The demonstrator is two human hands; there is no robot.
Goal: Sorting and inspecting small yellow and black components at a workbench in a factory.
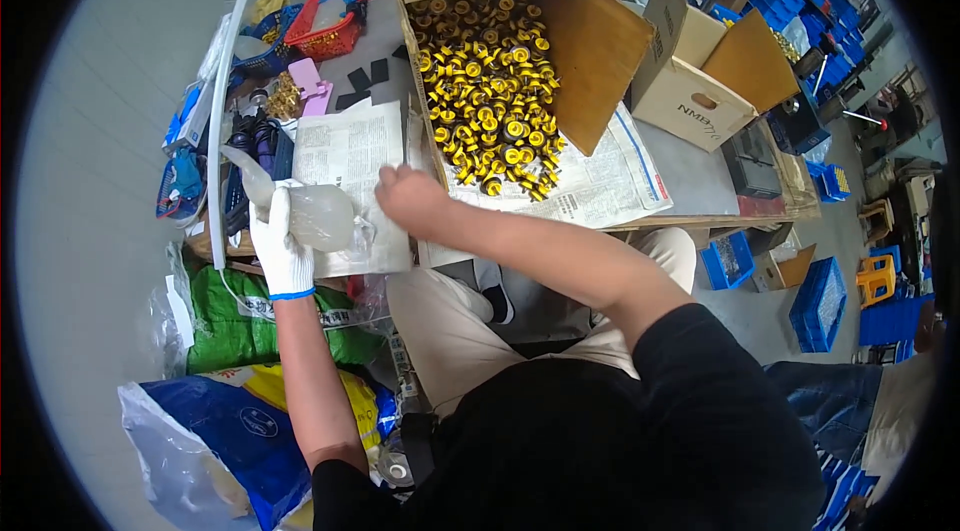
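My left hand [278,241], in a white glove, grips a clear plastic bag [318,214] over a sheet of newspaper [350,156] at the table's near edge. My bare right hand [408,196] is closed, pinching the bag's right side just beside the newspaper. Behind the hands, a large cardboard box [590,41] lies tipped on its side, and several small yellow-and-black round parts [490,81] spill from it onto another newspaper [600,186].
A second open cardboard box [700,91] stands to the right. A red basket [325,31] and clutter sit at the back left. Green and blue sacks [240,331] lie on the floor at my left, blue crates [820,301] at the right.
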